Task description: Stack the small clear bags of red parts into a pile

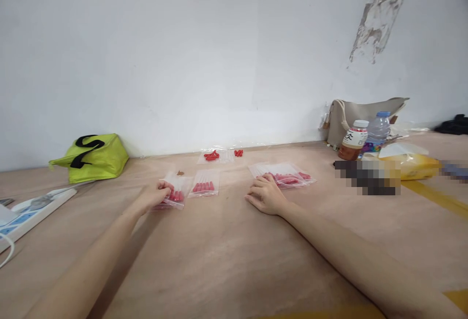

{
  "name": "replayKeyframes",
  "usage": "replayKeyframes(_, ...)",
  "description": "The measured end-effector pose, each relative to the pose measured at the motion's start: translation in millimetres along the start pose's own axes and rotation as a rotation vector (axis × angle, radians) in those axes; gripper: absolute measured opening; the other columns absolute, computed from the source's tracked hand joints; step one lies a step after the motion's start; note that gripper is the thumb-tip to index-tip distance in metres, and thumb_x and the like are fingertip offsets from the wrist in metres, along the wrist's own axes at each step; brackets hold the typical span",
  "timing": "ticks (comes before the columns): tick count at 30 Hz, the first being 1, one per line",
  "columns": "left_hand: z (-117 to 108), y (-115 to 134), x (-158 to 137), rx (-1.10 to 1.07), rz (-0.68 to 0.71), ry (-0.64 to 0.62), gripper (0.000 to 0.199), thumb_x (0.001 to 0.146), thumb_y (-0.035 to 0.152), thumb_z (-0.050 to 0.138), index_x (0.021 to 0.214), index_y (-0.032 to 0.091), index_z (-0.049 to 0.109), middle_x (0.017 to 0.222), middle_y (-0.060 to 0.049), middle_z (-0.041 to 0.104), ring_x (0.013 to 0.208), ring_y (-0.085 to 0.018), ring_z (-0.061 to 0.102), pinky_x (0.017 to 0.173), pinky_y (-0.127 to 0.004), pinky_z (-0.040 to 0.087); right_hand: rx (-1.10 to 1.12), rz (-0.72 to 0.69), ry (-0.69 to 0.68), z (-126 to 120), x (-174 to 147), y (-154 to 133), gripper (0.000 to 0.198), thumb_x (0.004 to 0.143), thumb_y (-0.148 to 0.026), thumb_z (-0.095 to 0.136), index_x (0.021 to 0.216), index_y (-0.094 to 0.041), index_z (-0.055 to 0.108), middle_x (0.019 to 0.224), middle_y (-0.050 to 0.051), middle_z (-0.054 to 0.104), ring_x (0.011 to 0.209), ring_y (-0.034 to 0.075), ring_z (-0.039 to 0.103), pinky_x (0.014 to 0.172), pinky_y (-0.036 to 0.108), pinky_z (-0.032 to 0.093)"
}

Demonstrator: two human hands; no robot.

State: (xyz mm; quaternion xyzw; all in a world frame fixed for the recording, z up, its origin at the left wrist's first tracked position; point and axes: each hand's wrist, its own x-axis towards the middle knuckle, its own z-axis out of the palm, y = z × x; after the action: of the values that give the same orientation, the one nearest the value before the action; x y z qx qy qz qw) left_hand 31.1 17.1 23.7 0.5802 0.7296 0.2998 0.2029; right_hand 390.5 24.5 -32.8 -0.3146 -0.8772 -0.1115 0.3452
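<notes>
left hand: your left hand (160,194) curls its fingers over the left side of the left bag (177,205), touching it; whether they pinch it or just press on it, i cannot tell.
right hand: your right hand (268,195) lies on the table (219,255) with bent fingers, at the left end of the right bags (288,181); some fingertips are hidden, so i cannot tell if you grip anything.
clear bags: the left bag holds red pieces in a row; the middle bag (205,187), also with a row of red pieces, lies flat between your hands, nearer the left one; the right bags overlap, with red pieces in them.
far side: more red pieces (211,156) lie by the wall (183,65), beyond the middle bag.
left side: a green bag (100,158) stands far left, a power strip (40,216) nearer you.
right side: a brown bottle (353,141) stands before a beige bag (335,124).
</notes>
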Motion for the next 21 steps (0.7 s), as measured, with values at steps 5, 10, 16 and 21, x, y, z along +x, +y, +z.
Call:
replayKeyframes(5, 15.0, 17.5, -8.5, 0.599, 0.331, 0.332, 0.015, 0.062, 0.019, 0.055, 0.072, 0.022, 0.066, 0.095, -0.009, 0.06, 0.097, -0.032, 0.049, 0.076, -0.044, 0.04, 0.018, 0.016, -0.001, -0.5, -0.1, -0.2, 0.019, 0.079, -0.032, 0.051, 0.069, -0.019, 0.061, 0.069, 0.001, 0.06, 0.073, 0.012, 0.049, 0.08, 0.034, 0.024)
replayKeyframes(10, 53.8, 36.4, -16.5, 0.679, 0.92, 0.195, 0.027, 0.08, 0.031, 0.045, 0.103, 0.022, 0.058, 0.115, -0.012, 0.051, 0.112, -0.027, 0.042, 0.095, -0.048, 0.024, 0.032, 0.018, -0.012, 0.0, -0.7, 0.4, 0.019, 0.08, -0.031, 0.05, 0.07, -0.019, 0.06, 0.07, 0.001, 0.059, 0.073, 0.012, 0.049, 0.079, 0.034, 0.025)
replayKeyframes(16, 100.4, 52.6, -14.7, 0.668, 0.779, 0.091, 0.036, 0.085, 0.046, 0.036, 0.107, 0.023, 0.051, 0.105, -0.009, 0.056, 0.113, -0.027, 0.039, 0.095, -0.061, 0.003, 0.027, 0.022, -0.02, 0.8, -0.7, 0.7, 0.019, 0.081, -0.03, 0.048, 0.071, -0.019, 0.061, 0.07, 0.001, 0.06, 0.074, 0.013, 0.05, 0.081, 0.033, 0.024)
replayKeyframes(21, 142.9, 89.1, -22.1, 0.459, 0.845, -0.039, 0.03, 0.086, 0.039, 0.036, 0.106, 0.023, 0.051, 0.106, -0.006, 0.054, 0.1, -0.02, 0.049, 0.097, -0.049, 0.023, 0.03, 0.079, -0.019, -2.1, -0.4, -1.0, 0.019, 0.08, -0.035, 0.048, 0.081, -0.02, 0.06, 0.075, 0.002, 0.061, 0.076, 0.014, 0.05, 0.082, 0.034, 0.023)
